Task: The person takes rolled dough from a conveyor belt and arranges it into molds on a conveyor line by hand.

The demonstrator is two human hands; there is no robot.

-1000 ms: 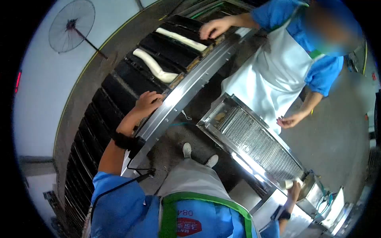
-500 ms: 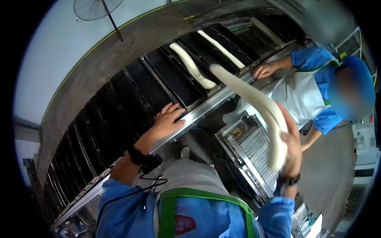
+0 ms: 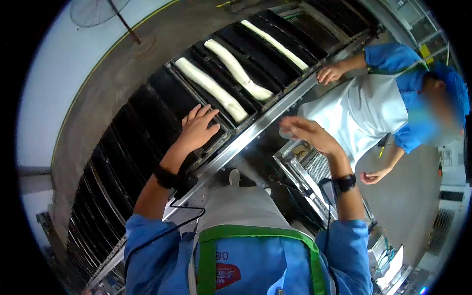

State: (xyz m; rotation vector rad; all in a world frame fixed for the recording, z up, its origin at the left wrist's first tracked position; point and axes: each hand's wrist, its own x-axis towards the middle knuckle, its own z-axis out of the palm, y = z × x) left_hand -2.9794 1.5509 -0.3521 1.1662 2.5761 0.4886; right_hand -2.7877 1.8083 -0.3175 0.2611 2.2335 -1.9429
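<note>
A long white dough strip (image 3: 211,90) lies in a black tray compartment (image 3: 167,93) of the curved line. A second, bent strip (image 3: 236,69) and a thinner third strip (image 3: 275,45) lie in compartments farther right. My left hand (image 3: 196,129) rests with fingers spread on the tray edge, just left of the nearest strip, and holds nothing. My right hand (image 3: 312,133) is raised over the gap between the metal rail (image 3: 246,139) and the perforated metal conveyor, empty, its fingers extended and slightly blurred.
A co-worker in a white apron (image 3: 364,108) stands at the right, one hand (image 3: 330,73) by the rail, the other (image 3: 373,176) lower down. The perforated conveyor (image 3: 317,167) lies beyond my right forearm. A fan (image 3: 96,10) stands at the upper left.
The dough strip that my right hand carried now lies in the compartment beside my left hand. My right hand has let go and drawn back. My left hand has shifted slightly up and left.
</note>
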